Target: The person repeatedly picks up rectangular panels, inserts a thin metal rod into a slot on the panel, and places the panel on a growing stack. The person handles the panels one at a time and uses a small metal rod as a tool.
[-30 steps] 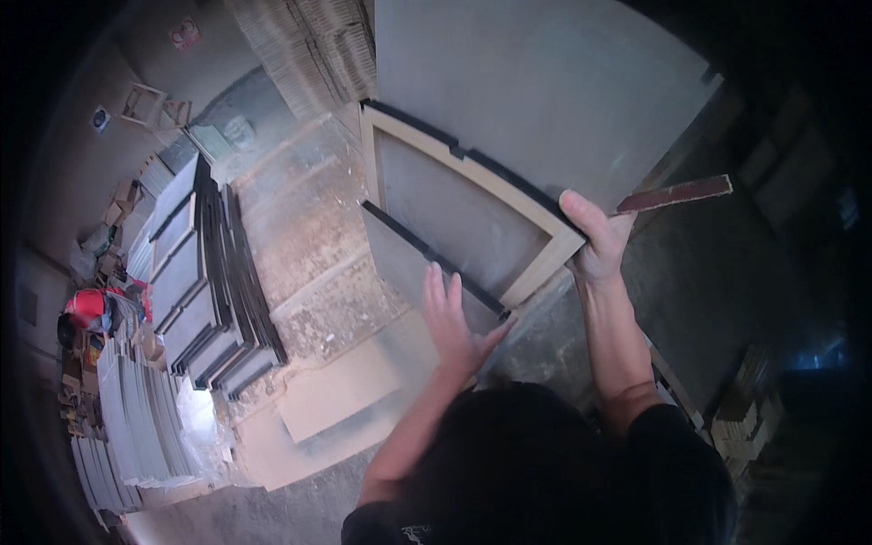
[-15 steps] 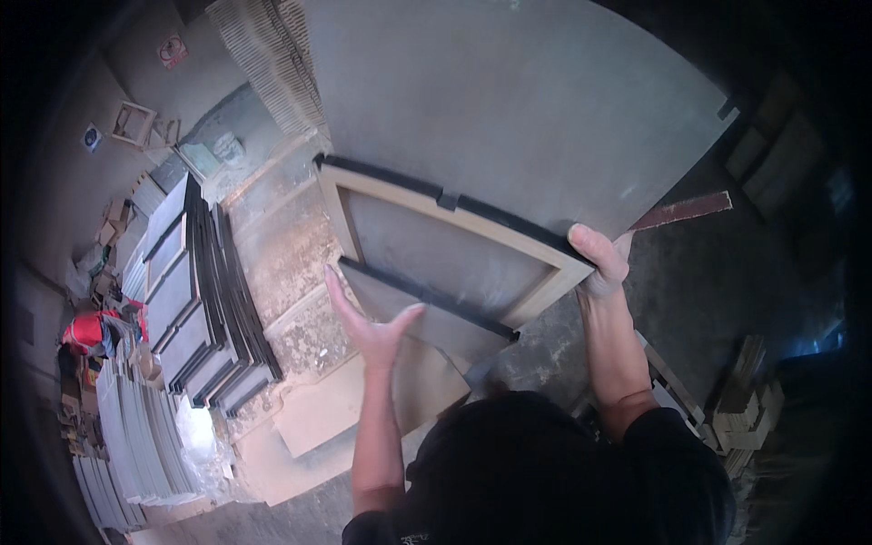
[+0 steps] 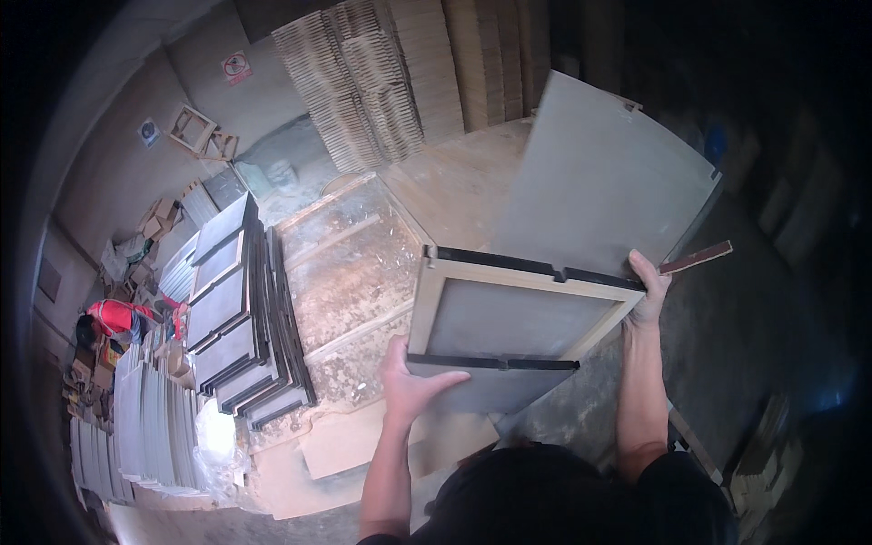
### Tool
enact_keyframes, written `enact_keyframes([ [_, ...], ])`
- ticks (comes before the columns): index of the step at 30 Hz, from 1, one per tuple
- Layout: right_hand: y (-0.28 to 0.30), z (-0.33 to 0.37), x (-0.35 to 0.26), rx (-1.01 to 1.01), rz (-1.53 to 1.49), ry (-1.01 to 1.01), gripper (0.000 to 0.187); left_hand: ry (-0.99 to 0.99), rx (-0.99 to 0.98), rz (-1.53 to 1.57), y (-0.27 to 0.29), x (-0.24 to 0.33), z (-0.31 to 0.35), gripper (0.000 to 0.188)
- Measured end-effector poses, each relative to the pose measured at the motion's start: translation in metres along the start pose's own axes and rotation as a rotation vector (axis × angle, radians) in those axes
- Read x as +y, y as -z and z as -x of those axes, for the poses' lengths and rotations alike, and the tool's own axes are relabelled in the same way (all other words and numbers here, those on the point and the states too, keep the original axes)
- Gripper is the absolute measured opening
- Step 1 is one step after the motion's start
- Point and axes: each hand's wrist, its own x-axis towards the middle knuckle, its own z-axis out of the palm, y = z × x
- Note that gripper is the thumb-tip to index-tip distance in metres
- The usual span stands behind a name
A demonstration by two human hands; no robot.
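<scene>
I hold a framed grey door panel [image 3: 522, 316] with a pale wood border and dark edges, level in front of me. My left hand [image 3: 407, 386] grips its near left corner from below. My right hand [image 3: 647, 292] clasps its far right corner. Behind the panel a large flat grey board [image 3: 599, 177] lies on the work surface. A thin brown strip [image 3: 698, 258] pokes out just right of my right hand.
A row of similar grey panels [image 3: 243, 318] stands on edge at the left beside a dusty wooden platform [image 3: 350, 272]. Pale panel stacks [image 3: 400, 77] line the back wall. A person in red [image 3: 113, 318] crouches far left among more stacked panels [image 3: 150, 422].
The framed panel has swung right and levelled out while the view turned left. My left hand went from open beside the panel to gripping its near corner.
</scene>
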Motion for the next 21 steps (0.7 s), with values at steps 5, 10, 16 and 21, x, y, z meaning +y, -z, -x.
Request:
enact_keyframes([
  [5, 0.020, -0.019, 0.015, 0.082, 0.023, -0.025, 0.045, -0.110, -0.009, -0.206, 0.001, 0.012, -0.001, 0.072],
  [10, 0.022, -0.014, 0.009, 0.120, 0.038, 0.029, 0.045, -0.041, -0.073, -0.168, -0.008, 0.005, -0.009, 0.073],
  [16, 0.031, -0.001, -0.001, 0.044, 0.017, -0.073, 0.059, 0.082, -0.125, 0.021, -0.013, 0.005, -0.013, 0.076],
  [21, 0.019, 0.012, -0.025, -0.131, -0.106, -0.012, 0.068, -0.019, -0.139, -0.025, -0.018, -0.007, -0.019, 0.084],
])
